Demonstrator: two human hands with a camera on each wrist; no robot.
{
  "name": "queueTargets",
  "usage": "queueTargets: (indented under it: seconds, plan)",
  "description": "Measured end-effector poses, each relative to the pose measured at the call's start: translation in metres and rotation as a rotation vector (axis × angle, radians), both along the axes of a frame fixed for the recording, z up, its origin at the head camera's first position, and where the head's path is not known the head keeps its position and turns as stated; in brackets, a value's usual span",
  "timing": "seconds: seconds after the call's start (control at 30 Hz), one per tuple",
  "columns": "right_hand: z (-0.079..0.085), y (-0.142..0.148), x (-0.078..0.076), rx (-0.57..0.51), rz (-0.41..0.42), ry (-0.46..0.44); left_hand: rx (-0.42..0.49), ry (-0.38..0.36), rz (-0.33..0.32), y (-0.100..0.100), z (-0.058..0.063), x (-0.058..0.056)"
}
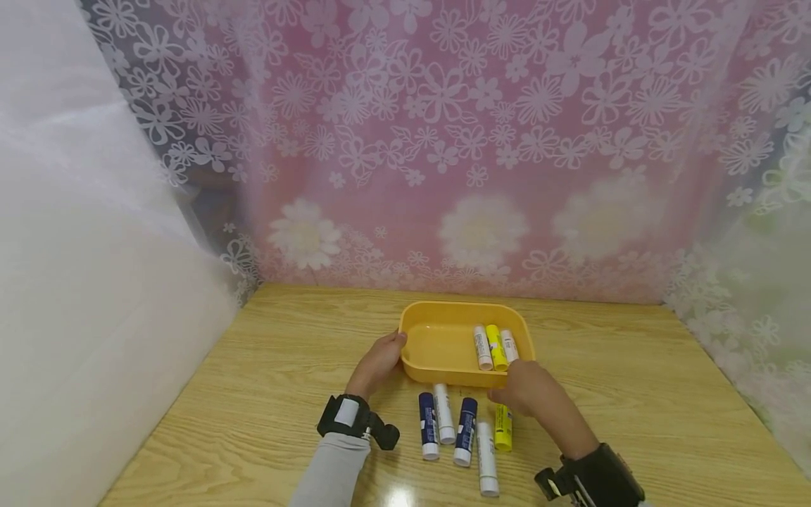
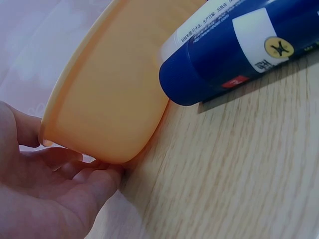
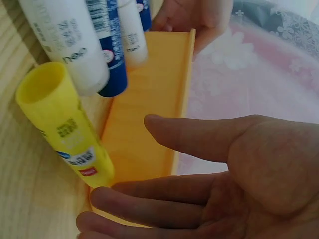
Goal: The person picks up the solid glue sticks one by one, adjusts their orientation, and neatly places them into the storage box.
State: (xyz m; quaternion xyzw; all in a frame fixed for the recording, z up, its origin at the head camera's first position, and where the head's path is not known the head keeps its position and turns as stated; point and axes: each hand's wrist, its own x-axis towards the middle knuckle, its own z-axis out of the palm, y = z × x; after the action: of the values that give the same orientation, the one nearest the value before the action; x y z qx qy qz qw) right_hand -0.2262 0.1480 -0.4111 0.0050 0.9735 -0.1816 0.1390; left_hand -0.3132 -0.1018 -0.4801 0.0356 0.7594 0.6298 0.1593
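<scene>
"Where are the cameras?"
"Head: farther back, facing forward and down over left hand [image 1: 380, 358] and right hand [image 1: 531, 387]. Wrists: close, facing inward."
"Shared by both wrists?"
"The yellow tray [image 1: 453, 377] between the hands."

L sleeve [image 1: 333, 472] was lt grey, plain. L band [image 1: 330, 417] was blk, w/ white rect. patch [image 1: 346, 412] + rounded blk L cam [image 1: 385, 434]. R band [image 1: 602, 477] was blk too, w/ similar blk R cam [image 1: 545, 484].
</scene>
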Motion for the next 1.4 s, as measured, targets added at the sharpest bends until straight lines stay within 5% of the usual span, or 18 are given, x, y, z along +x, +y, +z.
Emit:
queueTargets:
  seconds: [1.4]
  plan:
    - [-0.027, -0.008, 0.001, 0.031, -0.033, 0.017, 0.024, -0.002, -0.007, 0.000, 0.000, -0.001]
